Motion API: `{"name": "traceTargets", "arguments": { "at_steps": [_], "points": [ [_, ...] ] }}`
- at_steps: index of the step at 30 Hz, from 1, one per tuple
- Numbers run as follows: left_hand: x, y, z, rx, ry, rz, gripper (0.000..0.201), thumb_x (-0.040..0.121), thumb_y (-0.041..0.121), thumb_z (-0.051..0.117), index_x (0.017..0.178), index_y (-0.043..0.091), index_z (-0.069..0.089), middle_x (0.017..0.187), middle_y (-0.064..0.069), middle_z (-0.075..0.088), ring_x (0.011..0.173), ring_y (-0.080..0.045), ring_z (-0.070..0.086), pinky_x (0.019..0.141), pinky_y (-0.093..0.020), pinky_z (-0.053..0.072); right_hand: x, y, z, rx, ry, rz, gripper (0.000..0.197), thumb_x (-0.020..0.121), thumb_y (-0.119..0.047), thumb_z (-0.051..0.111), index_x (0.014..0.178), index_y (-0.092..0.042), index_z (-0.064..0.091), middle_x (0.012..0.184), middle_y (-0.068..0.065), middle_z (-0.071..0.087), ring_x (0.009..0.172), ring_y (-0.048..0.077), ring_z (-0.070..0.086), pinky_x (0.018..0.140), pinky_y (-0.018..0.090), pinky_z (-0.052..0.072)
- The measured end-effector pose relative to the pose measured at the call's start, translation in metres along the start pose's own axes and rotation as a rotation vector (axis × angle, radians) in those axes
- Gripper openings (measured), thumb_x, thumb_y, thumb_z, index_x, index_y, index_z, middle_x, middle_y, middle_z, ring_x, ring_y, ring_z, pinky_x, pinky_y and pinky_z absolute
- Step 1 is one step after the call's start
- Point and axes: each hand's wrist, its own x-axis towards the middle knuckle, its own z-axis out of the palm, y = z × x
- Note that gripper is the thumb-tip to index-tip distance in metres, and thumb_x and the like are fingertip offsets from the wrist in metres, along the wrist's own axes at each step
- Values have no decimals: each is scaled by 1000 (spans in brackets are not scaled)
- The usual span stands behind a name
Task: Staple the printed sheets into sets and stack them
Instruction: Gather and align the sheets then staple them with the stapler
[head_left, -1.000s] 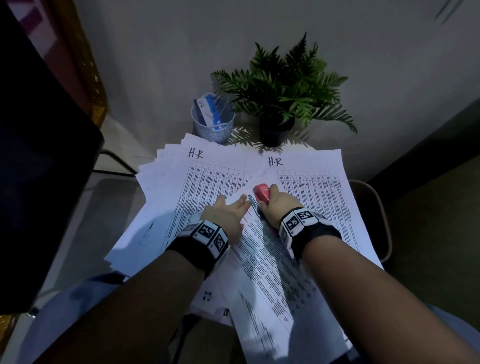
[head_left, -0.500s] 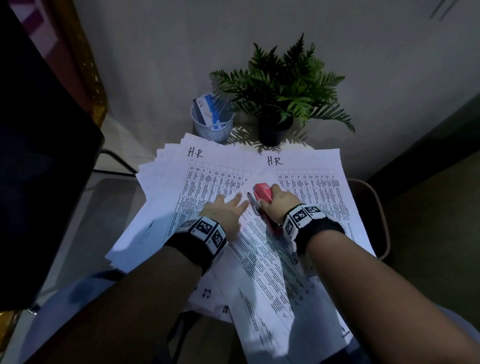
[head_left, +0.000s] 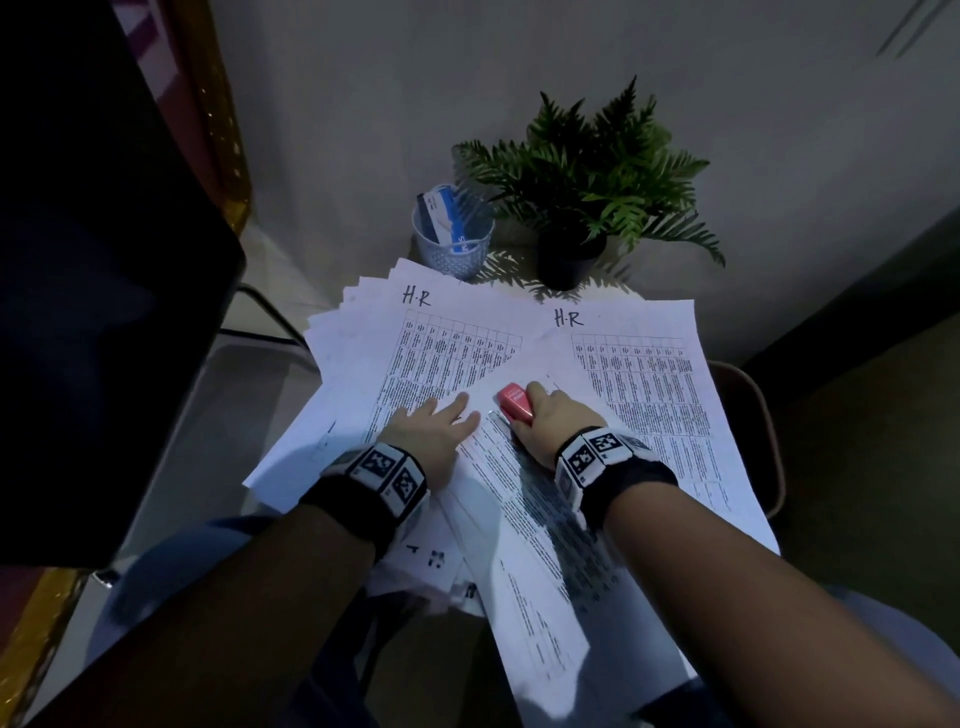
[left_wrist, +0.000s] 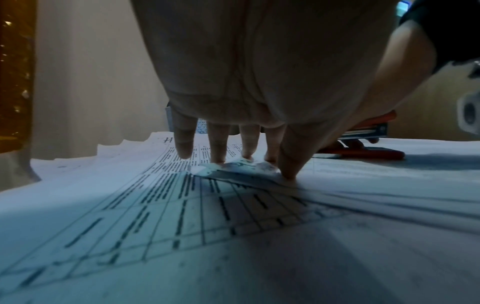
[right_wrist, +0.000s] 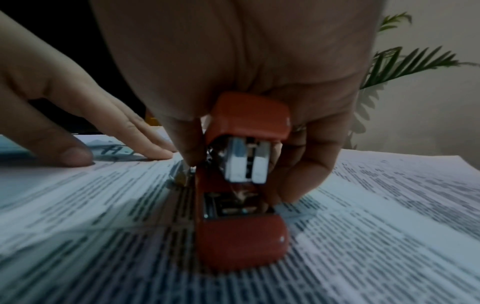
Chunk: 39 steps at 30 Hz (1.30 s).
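Observation:
Printed sheets headed "H.R" cover the small table: a fanned pile (head_left: 415, 353) on the left and another pile (head_left: 654, 384) on the right. A slanted set of sheets (head_left: 524, 499) lies across both, running toward me. My left hand (head_left: 436, 426) lies flat with straight fingers (left_wrist: 217, 144) pressing that set's upper edge. My right hand (head_left: 545, 415) grips a red stapler (head_left: 514, 402) (right_wrist: 244, 181) standing on the set, just right of the left hand. The stapler (left_wrist: 363, 144) top is raised off its base in the right wrist view.
A mesh cup (head_left: 453, 244) with a blue-and-white box stands at the back left. A potted fern (head_left: 576, 208) is at the back right against the wall. A dark screen (head_left: 93, 260) looms on the left. A chair edge (head_left: 763, 426) shows beyond the table's right side.
My left hand's fingers have spread and straightened onto the paper. The right hand has shifted a little on the stapler, whose top now sits raised.

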Motion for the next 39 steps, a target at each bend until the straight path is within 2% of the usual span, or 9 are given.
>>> {"name": "traceTargets", "arguments": {
  "at_steps": [2, 6, 11, 20, 26, 29, 36, 39],
  "points": [
    [1, 1, 1, 10, -3, 3, 66, 95, 14, 42, 150, 28, 8, 159, 5, -3, 144, -29, 12, 113, -48, 21, 2, -6, 3, 9, 25, -6, 41, 95, -41, 43, 127, -17, 35, 118, 14, 53, 102, 33, 58, 75, 37, 44],
    [3, 1, -1, 14, 3, 4, 64, 96, 18, 44, 149, 29, 10, 159, 7, 1, 144, -28, 14, 113, -49, 18, 5, -13, 7, 31, 46, -1, 40, 94, -42, 42, 123, -16, 36, 114, 15, 54, 100, 34, 58, 79, 40, 48],
    [5, 1, -4, 23, -15, 1, 65, 96, 20, 46, 149, 31, 10, 159, 7, 1, 144, -28, 14, 114, -50, 14, 5, -11, 10, 32, 71, -3, 39, 95, -42, 41, 123, -16, 35, 114, 16, 53, 100, 35, 58, 77, 40, 47],
    [10, -2, 0, 29, 12, -4, 64, 93, 19, 50, 146, 32, 16, 158, 10, 6, 139, -27, 22, 111, -50, 22, 13, -18, 8, 87, 55, 5, 39, 96, -39, 41, 123, -12, 34, 109, 16, 56, 95, 33, 59, 67, 33, 39],
    [11, -1, 4, -3, 29, -17, 70, 92, 17, 51, 147, 33, 11, 158, 12, 5, 140, -27, 20, 110, -51, 21, 16, -11, -1, 121, -2, -44, 38, 95, -37, 44, 120, -9, 36, 104, 15, 63, 92, 31, 61, 68, 31, 38],
    [11, -1, 5, -11, 29, -29, 72, 91, 17, 52, 147, 35, 10, 158, 13, 5, 141, -26, 19, 111, -54, 17, 15, -12, -4, 100, -21, -49, 40, 96, -37, 44, 122, -8, 35, 106, 14, 62, 95, 31, 61, 70, 31, 40],
    [12, 1, 3, 0, 25, -48, 74, 91, 17, 53, 147, 36, 8, 158, 15, 4, 141, -26, 19, 112, -53, 18, 14, -8, -10, 115, -47, -74, 42, 96, -36, 45, 125, -7, 35, 112, 16, 62, 100, 32, 60, 73, 31, 40],
    [12, 2, 2, 7, 23, -54, 75, 92, 16, 53, 148, 35, 7, 158, 15, 4, 141, -26, 18, 112, -53, 18, 15, -6, -12, 135, -56, -72, 44, 96, -38, 45, 126, -8, 36, 112, 16, 62, 99, 31, 60, 79, 35, 47]
  ]
}}
